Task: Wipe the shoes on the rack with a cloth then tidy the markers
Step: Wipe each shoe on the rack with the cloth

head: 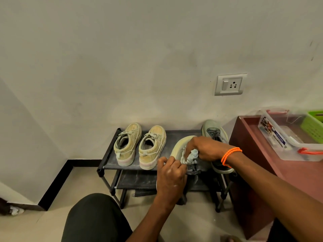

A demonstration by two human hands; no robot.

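A black two-tier shoe rack (108, 151) stands against the wall. Two tan canvas shoes (128, 143) (152, 147) sit side by side on its top shelf at the left. My left hand (172, 173) grips a grey-green sneaker (180, 145) tipped on its side above the shelf. My right hand (208, 148), with an orange bead bracelet on the wrist, holds a bunched grey cloth (191, 157) against that sneaker. Its matching sneaker (214, 133) lies on the shelf behind my right hand, partly hidden. No markers can be made out.
A reddish-brown table (248, 142) stands right of the rack, bearing a clear plastic box (286, 137) and a green basket (312, 126). A wall socket (229, 84) is above the rack. My knee (95, 217) is at the bottom.
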